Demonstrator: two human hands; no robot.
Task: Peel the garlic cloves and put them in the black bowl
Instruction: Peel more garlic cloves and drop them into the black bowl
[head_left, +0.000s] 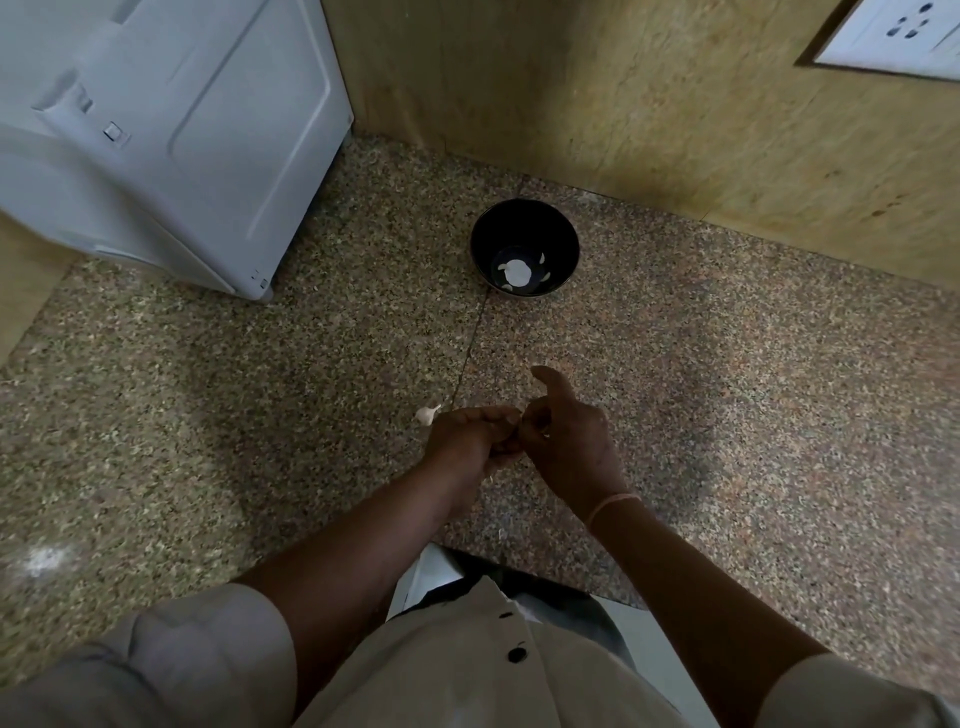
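Shirt (457, 670): pale, with dark buttons, at 6 o'clock; both sleeves are rolled up.
Left hand (467, 439): over the counter (260, 441), just below the middle; its fingers are curled inward and meet the right hand.
Right hand (566, 436): touching the left hand at its 3 o'clock side; the index finger points up to 12 o'clock and the other fingers bend to the meeting point. A thin band (613, 503) is on the wrist.
Grip: what is between the hands is hidden, so I cannot tell what they hold.
Garlic (427, 414): one loose white piece on the counter, just beside the left hand at 10 o'clock.
Bowl (524, 218): black, at 12 o'clock from the hands, well apart from them, near the wall (623, 104); white pieces (517, 273) lie on its bottom.
Appliance (171, 135): white, at 10 o'clock.
Socket (893, 36): on the wall at 2 o'clock.
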